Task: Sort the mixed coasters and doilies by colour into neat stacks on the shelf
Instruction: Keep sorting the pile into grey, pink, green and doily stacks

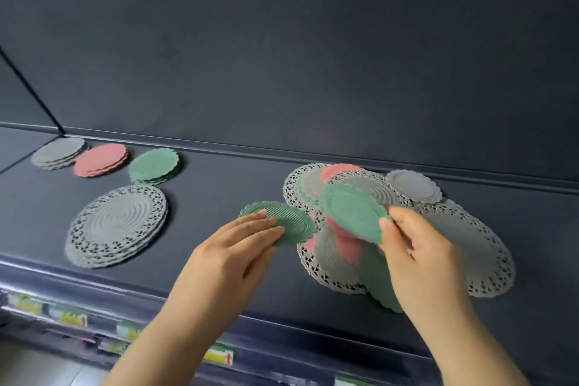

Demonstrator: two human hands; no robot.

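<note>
I'm holding one green coaster (pixel 291 226) in my left hand (pixel 225 260), thumb seemingly beneath, and pinching a second green coaster (pixel 351 213) in my right hand (pixel 419 254); the green stack (pixel 155 166) is sitting far left, nearer my left hand.

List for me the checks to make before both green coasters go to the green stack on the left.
1. Left hand holds the first green coaster: ok.
2. Right hand pinches the second green coaster by its edge: ok.
3. Only one coaster in each hand: cannot tell.
4. Green stack shows green on top: ok.
5. Shelf is bare between the hands and that stack: ok.
6. Mixed pile sorted out: not ok; pink, grey and green pieces overlap there.
</note>
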